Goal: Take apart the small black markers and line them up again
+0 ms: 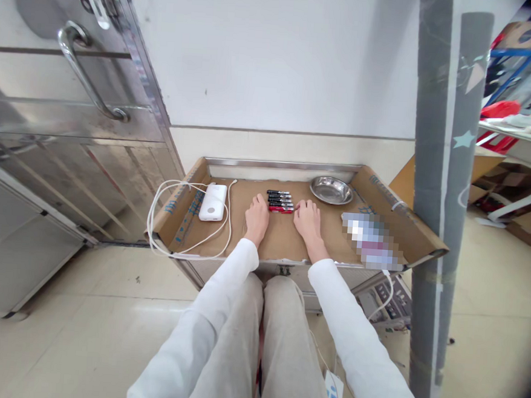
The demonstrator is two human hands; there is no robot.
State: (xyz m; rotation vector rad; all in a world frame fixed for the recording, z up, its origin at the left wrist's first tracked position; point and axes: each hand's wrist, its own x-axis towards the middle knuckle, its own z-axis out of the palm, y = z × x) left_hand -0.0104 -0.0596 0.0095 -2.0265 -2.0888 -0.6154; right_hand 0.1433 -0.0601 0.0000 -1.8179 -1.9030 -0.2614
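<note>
Several marker pens (280, 200), black ones and a red one nearest me, lie side by side in a row on a cardboard-lined tabletop (285, 240). My left hand (257, 217) rests palm down just left of the row, fingers together and reaching the near pens. My right hand (307, 219) lies flat just right of the row, fingertips touching the end of the red pen. Neither hand grips anything.
A white power bank (213, 202) with a looped white cable (164, 216) lies at the left. A round steel dish (332, 190) sits at the back right, a blurred packet (370, 240) to the right. A steel cabinet (62, 118) stands left, grey rolls (443, 193) right.
</note>
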